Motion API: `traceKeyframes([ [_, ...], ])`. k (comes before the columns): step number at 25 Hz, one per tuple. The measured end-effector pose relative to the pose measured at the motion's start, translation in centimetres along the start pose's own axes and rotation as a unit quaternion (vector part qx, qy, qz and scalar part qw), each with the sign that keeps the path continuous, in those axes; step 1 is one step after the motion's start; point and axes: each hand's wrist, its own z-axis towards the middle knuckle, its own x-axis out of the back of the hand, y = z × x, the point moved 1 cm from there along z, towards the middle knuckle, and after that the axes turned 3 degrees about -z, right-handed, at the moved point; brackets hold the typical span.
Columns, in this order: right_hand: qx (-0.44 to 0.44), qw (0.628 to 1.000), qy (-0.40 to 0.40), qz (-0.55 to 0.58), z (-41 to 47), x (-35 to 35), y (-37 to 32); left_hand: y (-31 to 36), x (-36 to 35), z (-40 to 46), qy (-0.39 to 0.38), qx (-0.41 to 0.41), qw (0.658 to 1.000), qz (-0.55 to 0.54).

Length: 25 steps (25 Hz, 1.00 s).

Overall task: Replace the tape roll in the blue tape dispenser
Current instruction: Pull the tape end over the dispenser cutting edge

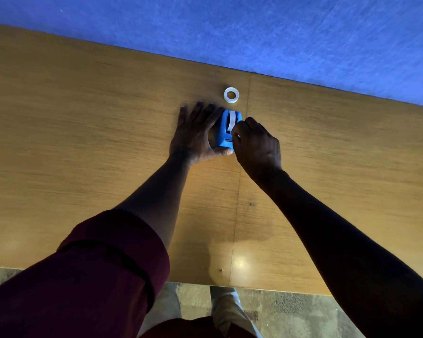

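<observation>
The blue tape dispenser stands on the wooden table, with a white tape roll seated in its top. My left hand lies against the dispenser's left side, fingers spread flat and thumb curled round its near end. My right hand is curled at the dispenser's right side, fingertips pinched near the roll; what they pinch is hidden. A second white tape roll lies flat on the table just beyond the dispenser.
A blue carpet runs past the table's far edge. The table's near edge lies close to my body, with floor and my legs below it. A seam in the tabletop passes under the dispenser.
</observation>
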Motion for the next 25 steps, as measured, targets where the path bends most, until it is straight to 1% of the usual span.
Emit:
traceKeyframes([
  [3,-0.019,0.999,0.0,0.028,-0.6,-0.1,0.0,0.1,0.0,-0.1,-0.003,0.001,1.0,0.002],
  [7,-0.038,0.998,0.026,0.042,-1.3,-0.2,-0.2,0.2,0.1,-0.1,-0.002,0.0,1.0,0.003],
  [11,-0.039,0.997,0.031,0.06,-2.1,-0.5,-0.7,0.2,0.2,-0.2,0.0,0.002,1.0,0.003],
  [20,-0.043,0.996,0.047,0.065,-2.7,-1.0,-0.9,0.1,0.1,-0.2,-0.008,0.003,1.0,0.002],
  [25,-0.041,0.996,0.048,0.068,-3.0,-1.7,-0.9,0.1,-0.1,-0.1,0.007,0.001,1.0,0.004],
])
